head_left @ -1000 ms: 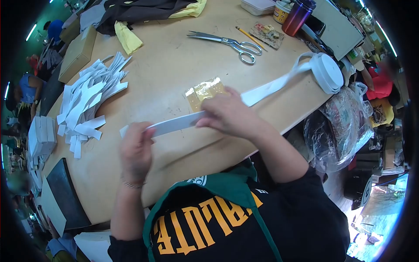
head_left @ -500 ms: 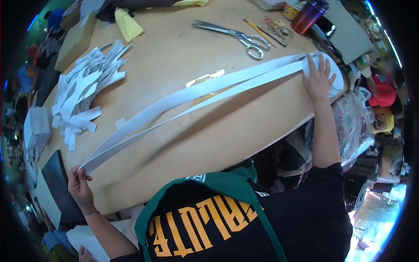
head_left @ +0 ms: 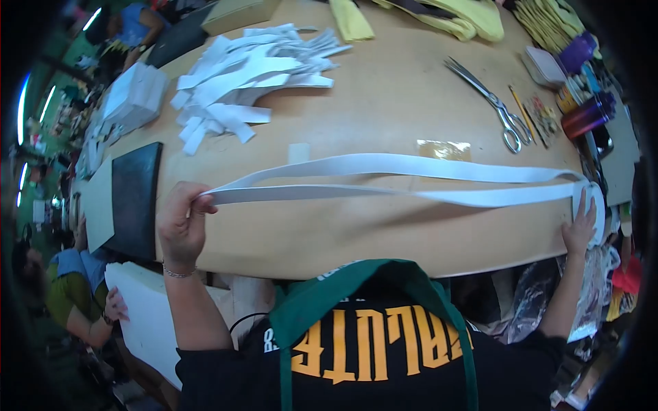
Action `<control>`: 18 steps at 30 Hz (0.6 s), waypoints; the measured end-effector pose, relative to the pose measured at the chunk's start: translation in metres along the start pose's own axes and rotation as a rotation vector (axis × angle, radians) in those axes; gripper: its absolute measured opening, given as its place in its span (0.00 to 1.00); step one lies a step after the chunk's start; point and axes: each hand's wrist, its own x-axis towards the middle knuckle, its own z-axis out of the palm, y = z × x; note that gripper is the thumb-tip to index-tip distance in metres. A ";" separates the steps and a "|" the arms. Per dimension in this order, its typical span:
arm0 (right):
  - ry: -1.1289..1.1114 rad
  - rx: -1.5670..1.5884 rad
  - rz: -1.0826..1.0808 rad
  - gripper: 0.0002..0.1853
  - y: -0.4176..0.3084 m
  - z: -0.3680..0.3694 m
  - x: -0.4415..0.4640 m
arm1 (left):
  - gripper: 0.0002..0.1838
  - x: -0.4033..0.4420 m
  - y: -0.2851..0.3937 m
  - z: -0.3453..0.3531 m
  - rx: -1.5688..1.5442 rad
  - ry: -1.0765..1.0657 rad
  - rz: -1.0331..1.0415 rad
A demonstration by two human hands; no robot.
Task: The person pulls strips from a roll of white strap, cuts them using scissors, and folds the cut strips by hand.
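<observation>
A long, flat white band, doubled into a loop, stretches across the table. At the left, my left hand pinches the band's folded end between thumb and fingers. Both lengths run to a roll of the same white band by the table's right edge. My right hand lies on that roll with its fingers stretched out. Beyond the band, a heap of cut white strips lies on the table. Metal scissors rest farther back on the right.
A pencil, a purple tumbler and a plastic tub stand or lie at the back right. Yellow fabric is at the far edge. At the left are a black board and a white stack. Another person's hand touches white sheets.
My view has turned left, so the table's things appear shifted right. My left hand still pinches the folded band, and my right hand stays on the roll. The two lengths look more spread apart.
</observation>
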 end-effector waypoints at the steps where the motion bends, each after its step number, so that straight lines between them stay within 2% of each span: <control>1: 0.329 0.473 -0.520 0.47 0.000 0.014 0.014 | 0.03 0.005 0.014 -0.006 0.079 -0.025 0.065; 2: 0.259 0.843 -0.632 0.46 -0.069 -0.075 -0.019 | 0.02 0.011 0.026 -0.010 0.143 -0.021 0.162; 3: 0.243 1.014 -0.904 0.44 -0.121 -0.145 -0.051 | 0.03 0.016 0.038 -0.014 0.200 -0.028 0.265; 4: 0.189 1.264 -1.073 0.46 -0.167 -0.180 -0.084 | 0.04 0.021 0.050 -0.016 0.250 -0.037 0.377; 6: 0.204 1.356 -1.497 0.48 -0.237 -0.269 -0.135 | 0.07 0.027 0.075 -0.018 0.294 -0.035 0.495; 7: 0.149 1.324 -1.666 0.44 -0.265 -0.292 -0.152 | 0.08 0.027 0.081 -0.020 0.315 -0.025 0.547; 8: 0.033 1.265 -1.780 0.40 -0.287 -0.297 -0.161 | 0.08 0.025 0.081 -0.023 0.322 -0.013 0.557; 9: -0.217 1.167 -1.816 0.35 -0.302 -0.298 -0.160 | 0.08 0.024 0.080 -0.027 0.331 0.003 0.562; 10: -0.454 1.073 -1.801 0.31 -0.309 -0.292 -0.153 | 0.07 0.021 0.077 -0.030 0.339 0.021 0.559; 11: -0.657 0.988 -1.745 0.27 -0.306 -0.285 -0.141 | 0.05 0.019 0.070 -0.033 0.255 0.039 0.472; 13: -0.854 0.883 -1.589 0.19 -0.275 -0.264 -0.112 | 0.02 0.013 0.040 -0.032 0.076 0.079 0.292; 15: -0.921 0.778 -1.361 0.11 -0.226 -0.241 -0.078 | 0.04 0.007 0.008 -0.016 -0.188 0.087 0.007; 16: -0.885 0.689 -1.239 0.11 -0.200 -0.228 -0.060 | 0.05 0.005 -0.007 -0.004 -0.325 0.069 -0.134; 18: -0.879 0.593 -0.961 0.09 -0.142 -0.188 -0.026 | 0.08 0.005 -0.035 0.026 -0.454 0.000 -0.267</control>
